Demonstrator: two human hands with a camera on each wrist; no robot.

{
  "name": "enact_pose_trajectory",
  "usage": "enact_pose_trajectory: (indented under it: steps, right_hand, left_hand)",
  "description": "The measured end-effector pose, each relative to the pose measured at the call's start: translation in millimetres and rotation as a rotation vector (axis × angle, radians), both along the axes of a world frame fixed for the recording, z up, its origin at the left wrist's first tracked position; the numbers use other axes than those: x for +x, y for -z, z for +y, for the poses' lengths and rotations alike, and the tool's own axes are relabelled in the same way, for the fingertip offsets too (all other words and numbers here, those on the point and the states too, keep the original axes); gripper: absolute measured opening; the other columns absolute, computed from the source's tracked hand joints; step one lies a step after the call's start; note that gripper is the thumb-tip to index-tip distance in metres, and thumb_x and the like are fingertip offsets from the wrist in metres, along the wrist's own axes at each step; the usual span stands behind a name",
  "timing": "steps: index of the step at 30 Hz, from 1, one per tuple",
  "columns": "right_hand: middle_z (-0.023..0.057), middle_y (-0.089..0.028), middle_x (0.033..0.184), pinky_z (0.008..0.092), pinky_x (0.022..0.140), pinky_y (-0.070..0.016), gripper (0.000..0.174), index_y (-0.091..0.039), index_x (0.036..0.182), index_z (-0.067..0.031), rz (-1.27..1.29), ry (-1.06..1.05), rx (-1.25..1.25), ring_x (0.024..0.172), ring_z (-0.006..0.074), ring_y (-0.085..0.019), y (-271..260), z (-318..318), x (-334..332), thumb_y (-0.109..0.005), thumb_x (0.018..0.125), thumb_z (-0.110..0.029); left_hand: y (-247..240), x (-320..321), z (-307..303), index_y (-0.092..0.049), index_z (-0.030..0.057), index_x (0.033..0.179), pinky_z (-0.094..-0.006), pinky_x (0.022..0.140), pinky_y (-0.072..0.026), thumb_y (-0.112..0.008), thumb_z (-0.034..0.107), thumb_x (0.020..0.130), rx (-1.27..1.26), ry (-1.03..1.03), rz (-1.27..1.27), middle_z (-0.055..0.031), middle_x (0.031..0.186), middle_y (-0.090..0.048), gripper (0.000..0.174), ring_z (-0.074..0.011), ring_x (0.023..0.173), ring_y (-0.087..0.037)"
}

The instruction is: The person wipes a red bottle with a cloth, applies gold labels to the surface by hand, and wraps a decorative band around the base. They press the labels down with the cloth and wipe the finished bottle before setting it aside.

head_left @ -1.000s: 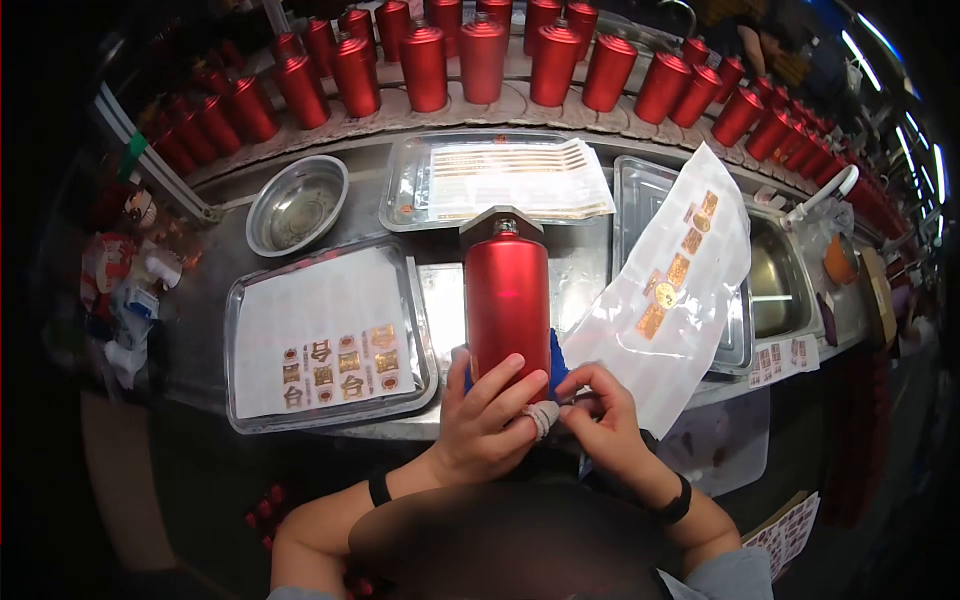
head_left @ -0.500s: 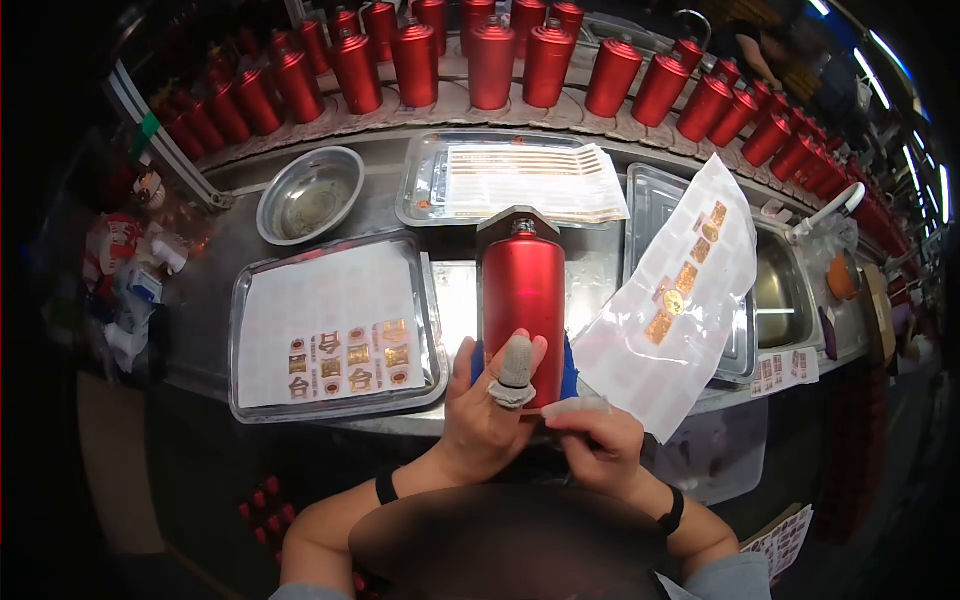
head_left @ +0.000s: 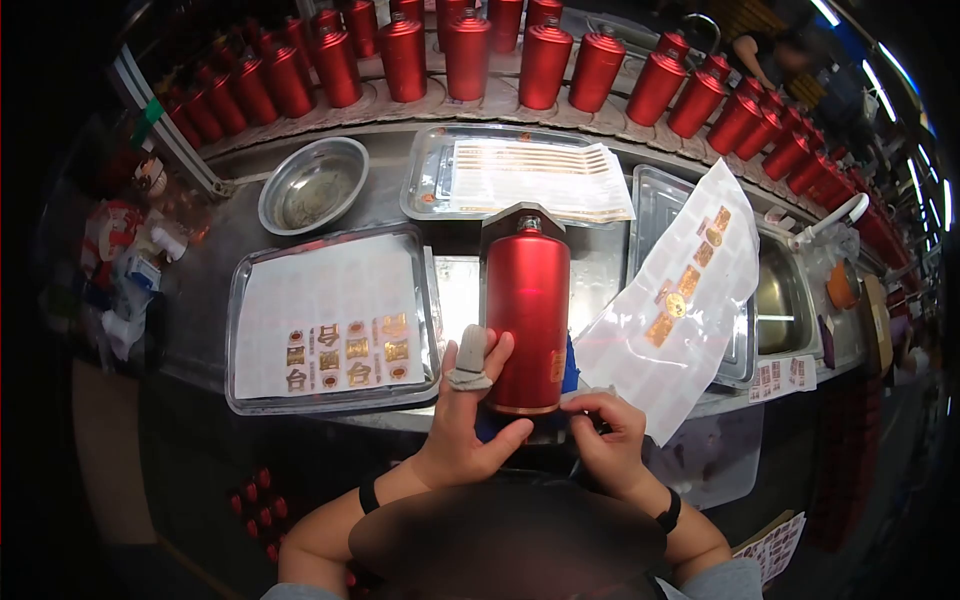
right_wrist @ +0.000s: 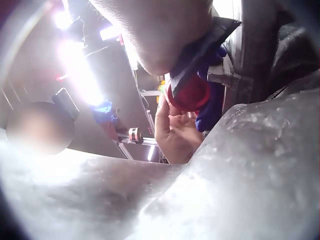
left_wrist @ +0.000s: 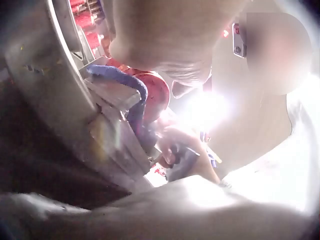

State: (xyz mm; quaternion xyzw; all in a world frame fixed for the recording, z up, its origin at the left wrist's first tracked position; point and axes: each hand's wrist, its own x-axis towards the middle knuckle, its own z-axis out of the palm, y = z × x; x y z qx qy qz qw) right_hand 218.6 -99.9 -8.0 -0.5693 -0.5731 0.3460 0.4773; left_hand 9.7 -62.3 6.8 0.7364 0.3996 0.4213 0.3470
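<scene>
A red bottle point(head_left: 528, 310) lies neck away on a blue-padded rest point(head_left: 571, 368), a copper-coloured band round its base. Along its left side my left hand point(head_left: 465, 420) has the fingers extended, a pale cover on one finger and the thumb spread towards the base. My right hand point(head_left: 610, 440) is at the base's right edge, index fingertip against it and other fingers bent; whether it pinches anything is unclear. The left wrist view shows the bottle's base point(left_wrist: 157, 95) and the right hand point(left_wrist: 187, 150); the right wrist view shows the red base point(right_wrist: 194, 95) beside the left hand point(right_wrist: 177, 140).
A tray point(head_left: 235, 385) with a label sheet lies left, a metal bowl point(head_left: 313, 187) behind it. Another tray point(head_left: 415, 190) of strips stands behind the bottle. A clear label sheet point(head_left: 665, 335) slants at right, beside a sink point(head_left: 782, 300). Red bottles point(head_left: 403, 60) line the back.
The bottle has turned, bringing gold marking into view on its right side. My left hand has shifted from over the bottle to its left side, thumb spread. The back-row bottles have moved left.
</scene>
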Motion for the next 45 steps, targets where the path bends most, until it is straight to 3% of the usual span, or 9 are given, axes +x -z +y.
enact_pose_trajectory:
  steps: [4,10,16,20,24,28,31,43,45]
  right_hand:
    - [0.0089,-0.072,0.086,0.0240,0.061,-0.0469,0.019,-0.072,0.091,-0.0025,0.004,0.012,0.013,0.068,0.0126,-0.062,-1.6,1.2,-2.2,-0.061,0.078,0.006]
    - [0.0076,-0.071,0.088,0.0236,0.061,-0.0465,0.019,-0.072,0.091,-0.0028,0.023,0.019,0.002,0.069,0.0128,-0.062,-2.8,1.3,-5.2,-0.061,0.078,0.007]
    - [0.0070,-0.068,0.091,0.0206,0.067,-0.0456,0.018,-0.070,0.095,0.0014,-0.025,-0.078,-0.029,0.077,0.0090,-0.061,-14.3,-2.8,-1.1,-0.062,0.082,0.009]
    - [0.0067,-0.068,0.092,0.0219,0.069,-0.0459,0.021,-0.071,0.100,0.0008,-0.076,-0.089,-0.028,0.078,0.0091,-0.061,-27.0,-5.8,-3.1,-0.063,0.082,0.006]
    - [0.0057,-0.069,0.098,0.0208,0.069,-0.0444,0.024,-0.072,0.105,0.0002,-0.016,-0.056,-0.172,0.075,0.0063,-0.056,-40.7,-10.8,-6.5,-0.064,0.082,0.004]
    - [0.0050,-0.071,0.097,0.0209,0.060,-0.0423,0.030,-0.071,0.113,-0.0042,0.095,-0.079,-0.209,0.063,0.0047,-0.051,-34.5,-14.0,-4.2,-0.066,0.083,-0.001]
    - [0.0040,-0.069,0.102,0.0175,0.067,-0.0415,0.034,-0.070,0.117,-0.0027,0.133,-0.123,-0.265,0.073,0.0025,-0.052,-48.7,-13.9,-9.0,-0.065,0.084,0.002]
    - [0.0047,-0.070,0.091,0.0228,0.059,-0.0424,0.039,-0.069,0.122,-0.0081,-0.008,-0.236,-0.150,0.061,0.0079,-0.049,-46.0,-10.6,-2.5,-0.066,0.083,-0.003]
    - [0.0044,-0.070,0.090,0.0230,0.060,-0.0429,0.039,-0.069,0.122,-0.0081,0.019,-0.233,-0.160,0.061,0.0078,-0.050,-44.8,-10.1,-3.4,-0.065,0.083,-0.003]
  left_hand:
    - [7.3,0.4,0.2,-0.033,-0.0005,0.150,-0.0500,0.120,0.0011,-0.057,0.017,0.094,-0.188,0.027,-0.124,-0.0103,0.155,-0.039,0.064,-0.0283,0.149,-0.023]
    - [-0.2,-2.8,2.6,-0.032,0.0017,0.150,-0.0540,0.119,0.0008,-0.065,0.020,0.087,-0.070,0.026,0.011,-0.0128,0.152,-0.042,0.073,-0.0291,0.149,-0.022]
    - [13.6,-7.2,12.3,-0.042,0.0045,0.146,-0.0564,0.117,-0.0179,-0.071,0.006,0.074,0.192,-0.002,0.085,-0.0186,0.146,-0.047,0.078,-0.0337,0.141,-0.038]
    - [-2.6,-2.2,21.9,-0.061,0.0012,0.128,-0.0522,0.113,-0.0312,-0.076,0.006,0.070,0.351,0.053,0.201,-0.0188,0.138,-0.055,0.060,-0.0307,0.128,-0.054]
    - [-4.7,14.4,24.4,-0.056,0.0085,0.136,-0.0462,0.117,-0.0216,-0.081,0.011,0.072,0.348,0.051,0.169,-0.0087,0.131,-0.063,0.069,-0.0282,0.127,-0.056]
    - [-5.4,14.5,22.7,-0.055,0.0067,0.137,-0.0479,0.118,-0.0201,-0.079,0.008,0.071,0.347,0.058,0.216,-0.0080,0.130,-0.064,0.070,-0.0288,0.127,-0.055]
    - [-9.5,13.9,22.1,-0.057,-0.0001,0.130,-0.0531,0.114,-0.0282,-0.075,0.004,0.070,0.368,0.064,0.263,-0.0102,0.133,-0.061,0.063,-0.0282,0.131,-0.051]
    - [-5.5,15.8,20.7,-0.058,-0.0002,0.127,-0.0552,0.112,-0.0289,-0.074,0.000,0.066,0.372,0.045,0.238,-0.0088,0.133,-0.062,0.063,-0.0282,0.132,-0.051]
    - [-1.5,15.1,21.3,-0.056,0.0039,0.133,-0.0533,0.116,-0.0225,-0.076,0.001,0.067,0.373,0.051,0.221,-0.0078,0.133,-0.062,0.069,-0.0298,0.132,-0.051]
